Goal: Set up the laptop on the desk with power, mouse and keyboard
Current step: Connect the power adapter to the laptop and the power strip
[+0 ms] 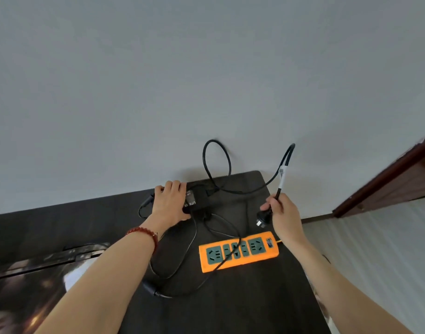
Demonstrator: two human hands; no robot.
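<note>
A black power adapter brick (198, 201) lies near the far edge of the dark desk (242, 304). My left hand (170, 203) rests on its left end, gripping it. My right hand (282, 214) holds the black mains plug (263, 216) just above the desk, its pins pointing down-left, with its cable (282, 174) looping up past a white tag. An orange power strip (239, 251) with green sockets lies directly below the plug. The adapter's thin cord with a ferrite bead (149, 287) curls across the strip and the desk.
A large printed desk mat (26, 292) covers the desk's left part. A grey wall rises behind the desk. To the right are a dark red door frame (384, 179) and pale floor; the desk's right edge is close to my right arm.
</note>
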